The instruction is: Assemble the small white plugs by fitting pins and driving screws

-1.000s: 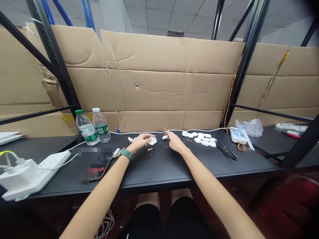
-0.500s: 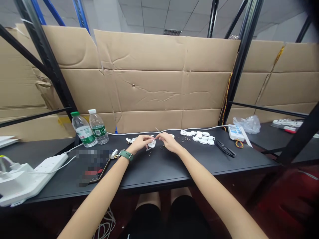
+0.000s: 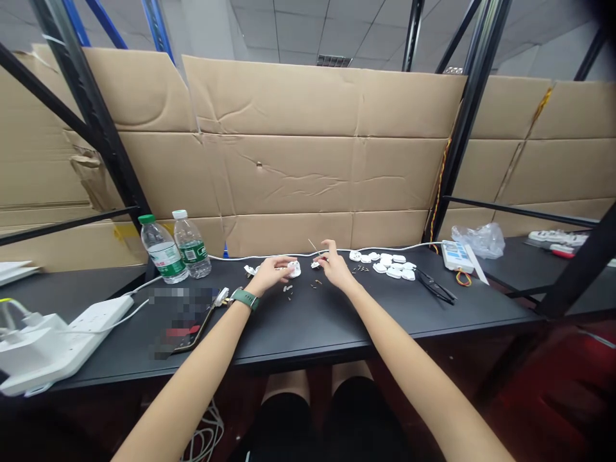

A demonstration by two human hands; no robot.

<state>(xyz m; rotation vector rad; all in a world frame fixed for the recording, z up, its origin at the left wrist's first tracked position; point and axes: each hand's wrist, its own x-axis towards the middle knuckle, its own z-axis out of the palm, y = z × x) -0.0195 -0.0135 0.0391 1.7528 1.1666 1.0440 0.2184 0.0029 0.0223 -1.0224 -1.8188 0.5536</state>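
Left hand (image 3: 272,273) pinches 1 shell (image 3: 296,269) at its fingertips: probably light, stiff, slick; best held by the rim. Right hand (image 3: 332,264) grips 1 rod (image 3: 312,244).

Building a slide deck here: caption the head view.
Left hand holds a white part, right hand a thin rod, over a black table.

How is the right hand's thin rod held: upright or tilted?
Tilted: the thin rod slants up and left from the right hand.
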